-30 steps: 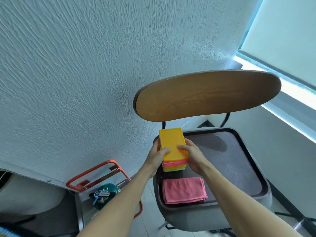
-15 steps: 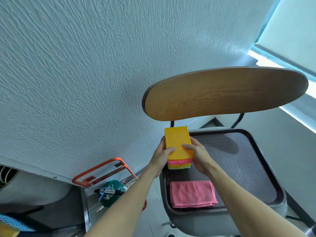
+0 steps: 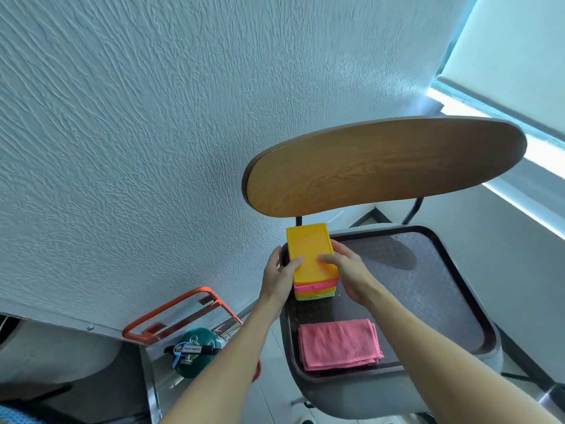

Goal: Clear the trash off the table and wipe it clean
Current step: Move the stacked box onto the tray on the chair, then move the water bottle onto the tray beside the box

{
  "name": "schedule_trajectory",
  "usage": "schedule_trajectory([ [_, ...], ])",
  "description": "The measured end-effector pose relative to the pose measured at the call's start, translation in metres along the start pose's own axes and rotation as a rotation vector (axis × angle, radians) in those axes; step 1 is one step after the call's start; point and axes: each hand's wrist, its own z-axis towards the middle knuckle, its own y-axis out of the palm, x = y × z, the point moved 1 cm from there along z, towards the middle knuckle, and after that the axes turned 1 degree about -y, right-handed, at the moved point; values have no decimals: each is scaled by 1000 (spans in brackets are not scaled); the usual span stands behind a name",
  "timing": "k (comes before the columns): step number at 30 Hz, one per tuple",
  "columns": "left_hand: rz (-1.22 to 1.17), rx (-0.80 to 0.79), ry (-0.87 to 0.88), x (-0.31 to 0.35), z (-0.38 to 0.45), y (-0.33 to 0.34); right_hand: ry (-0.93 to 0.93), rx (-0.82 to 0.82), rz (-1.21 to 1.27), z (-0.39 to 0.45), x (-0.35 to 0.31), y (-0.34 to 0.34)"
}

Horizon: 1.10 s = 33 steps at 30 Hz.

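A stack of coloured plastic trays (image 3: 310, 255), orange on top with pink, yellow and green below, rests on a dark serving tray (image 3: 428, 289) that lies on a chair seat. My left hand (image 3: 279, 275) grips the stack's left side, thumb on the top. My right hand (image 3: 348, 270) holds its right side with fingers across the orange top. A folded pink cloth (image 3: 337, 344) lies on the dark tray nearer to me, apart from both hands.
The chair's wooden backrest (image 3: 382, 166) hangs over the far side of the tray. A textured white wall fills the left. Low on the left sits an orange metal frame (image 3: 180, 313) with a green round container (image 3: 195, 350). A window blind is at the right.
The view has shifted slightly; both hands keep the same grip on the stack, which stays on the dark tray. The pink cloth has not moved.
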Motion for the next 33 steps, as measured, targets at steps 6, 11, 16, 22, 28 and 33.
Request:
schedule_trajectory([
  [6,227,154,175,13,-14,-12,-77,111,-143,-19,-25,-22],
  [11,361,152,371,38,-36,-5,-173,162,-215,-61,-67,-42],
  [16,424,75,530,79,-63,26,-310,256,-305,-115,-119,-64],
  [22,443,-29,777,141,-107,88,-561,457,-454,-199,-177,-93],
  [28,391,-271,967,197,-166,170,-701,690,-492,-288,-217,-143],
  [33,349,-502,1028,218,-226,251,-713,863,-434,-368,-221,-202],
])
